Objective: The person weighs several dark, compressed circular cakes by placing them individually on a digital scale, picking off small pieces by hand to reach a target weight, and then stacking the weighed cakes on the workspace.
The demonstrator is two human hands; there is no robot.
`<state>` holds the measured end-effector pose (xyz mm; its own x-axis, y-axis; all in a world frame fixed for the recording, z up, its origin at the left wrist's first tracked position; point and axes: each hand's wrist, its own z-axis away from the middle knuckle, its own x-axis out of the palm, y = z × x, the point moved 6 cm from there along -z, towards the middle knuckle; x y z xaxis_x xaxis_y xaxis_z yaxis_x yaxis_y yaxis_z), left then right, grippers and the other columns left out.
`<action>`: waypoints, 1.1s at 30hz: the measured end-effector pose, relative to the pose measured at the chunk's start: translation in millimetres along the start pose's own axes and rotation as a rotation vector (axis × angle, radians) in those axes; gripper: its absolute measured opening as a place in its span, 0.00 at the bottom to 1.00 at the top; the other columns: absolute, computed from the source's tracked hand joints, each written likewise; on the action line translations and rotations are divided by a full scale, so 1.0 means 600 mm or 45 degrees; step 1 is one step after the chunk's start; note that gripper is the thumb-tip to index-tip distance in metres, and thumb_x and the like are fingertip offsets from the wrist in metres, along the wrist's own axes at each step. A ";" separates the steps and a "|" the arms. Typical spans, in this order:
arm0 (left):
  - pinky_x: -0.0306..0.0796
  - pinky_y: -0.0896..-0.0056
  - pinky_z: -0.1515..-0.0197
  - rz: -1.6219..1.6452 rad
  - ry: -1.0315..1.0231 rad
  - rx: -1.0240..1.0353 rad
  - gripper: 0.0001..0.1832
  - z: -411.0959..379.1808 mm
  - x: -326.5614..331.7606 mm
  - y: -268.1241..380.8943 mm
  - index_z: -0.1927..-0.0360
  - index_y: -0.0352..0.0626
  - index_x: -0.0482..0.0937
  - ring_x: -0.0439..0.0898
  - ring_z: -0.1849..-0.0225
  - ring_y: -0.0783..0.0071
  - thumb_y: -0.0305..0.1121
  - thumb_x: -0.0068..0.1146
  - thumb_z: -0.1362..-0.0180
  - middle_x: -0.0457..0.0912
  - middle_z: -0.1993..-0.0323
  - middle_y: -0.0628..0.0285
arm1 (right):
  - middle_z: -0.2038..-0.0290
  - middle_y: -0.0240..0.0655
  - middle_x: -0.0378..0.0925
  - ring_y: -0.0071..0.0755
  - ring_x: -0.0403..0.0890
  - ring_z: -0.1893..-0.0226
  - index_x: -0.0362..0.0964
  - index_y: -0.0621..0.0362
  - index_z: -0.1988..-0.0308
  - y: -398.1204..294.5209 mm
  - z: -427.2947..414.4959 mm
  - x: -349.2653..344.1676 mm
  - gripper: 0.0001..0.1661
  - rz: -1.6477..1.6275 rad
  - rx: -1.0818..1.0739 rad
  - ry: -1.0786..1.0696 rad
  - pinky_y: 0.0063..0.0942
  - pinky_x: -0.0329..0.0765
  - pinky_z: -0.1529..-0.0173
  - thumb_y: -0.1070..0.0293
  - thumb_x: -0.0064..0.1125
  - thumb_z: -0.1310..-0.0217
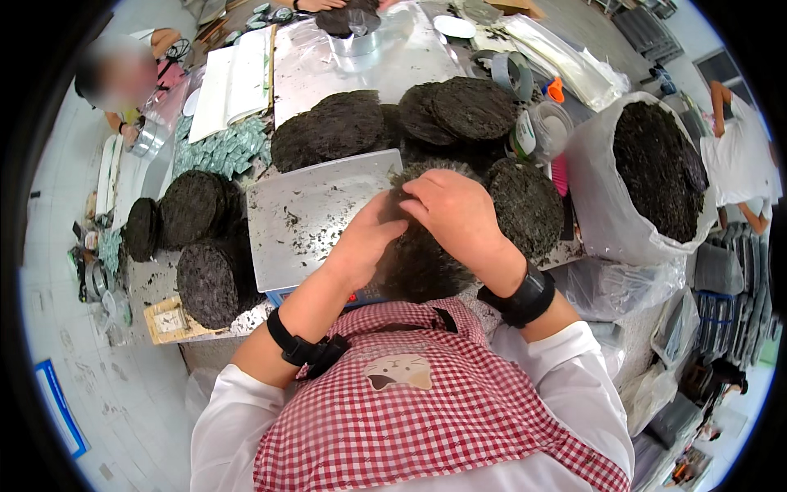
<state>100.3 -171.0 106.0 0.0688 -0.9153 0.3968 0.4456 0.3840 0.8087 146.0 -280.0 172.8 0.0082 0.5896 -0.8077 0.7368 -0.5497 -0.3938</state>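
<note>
A thin, partly see-through disc of dried seaweed (424,264) stands tilted before my apron, its lower part blurred. My left hand (363,240) holds its left side, fingers behind it and thumb apart in front. Across the upper part lies my right hand (455,200), fingers curled towards the left edge; whether they pinch it is hidden. Under and left of my left hand is the metal pan of a weighing scale (320,215), strewn with dark flakes. The scale's blue front (359,295) with a lit red display is mostly covered.
Seaweed stacks (209,283) stand left, more seaweed discs (473,111) behind the pan, and another stack (525,209) right. A large bag of seaweed (661,172) is at far right. Green sachets (221,147) lie beside white bags (230,80). Co-workers' hands (323,5) work across the table.
</note>
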 end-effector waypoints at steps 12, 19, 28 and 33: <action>0.75 0.67 0.51 0.440 0.027 -0.097 0.26 -0.013 -0.061 0.013 0.38 0.36 0.62 0.77 0.49 0.67 0.19 0.46 0.42 0.74 0.46 0.55 | 0.74 0.29 0.78 0.17 0.75 0.78 0.74 0.57 0.66 0.169 -0.032 0.025 0.04 -1.457 0.912 -0.084 0.12 0.69 0.76 0.72 0.59 0.44; 0.75 0.58 0.49 0.714 0.325 0.026 0.26 0.020 -0.133 0.032 0.39 0.36 0.62 0.78 0.50 0.60 0.17 0.47 0.43 0.76 0.49 0.51 | 0.68 0.38 0.81 0.31 0.81 0.69 0.77 0.58 0.59 0.468 -0.040 -0.184 0.11 0.337 0.712 0.451 0.26 0.76 0.63 0.67 0.58 0.42; 0.71 0.51 0.44 0.729 0.535 0.071 0.25 0.047 -0.170 0.043 0.38 0.35 0.58 0.76 0.48 0.54 0.25 0.47 0.39 0.72 0.45 0.49 | 0.44 0.42 0.71 0.45 0.70 0.42 0.70 0.55 0.46 0.119 -0.021 -0.032 0.32 -0.089 -0.028 -0.289 0.36 0.68 0.40 0.73 0.63 0.57; 0.66 0.51 0.39 1.005 -0.080 0.171 0.29 0.057 -0.124 0.065 0.39 0.36 0.62 0.70 0.41 0.54 0.48 0.47 0.35 0.66 0.39 0.47 | 0.40 0.42 0.66 0.37 0.69 0.40 0.64 0.60 0.42 0.028 0.036 0.086 0.35 -0.819 0.340 -0.363 0.34 0.65 0.38 0.77 0.63 0.53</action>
<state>82.0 -84.0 122.7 0.2667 -0.3608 0.8937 0.1754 0.9300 0.3231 144.1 -271.8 115.0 -0.5709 0.6865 -0.4503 0.3478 -0.2946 -0.8901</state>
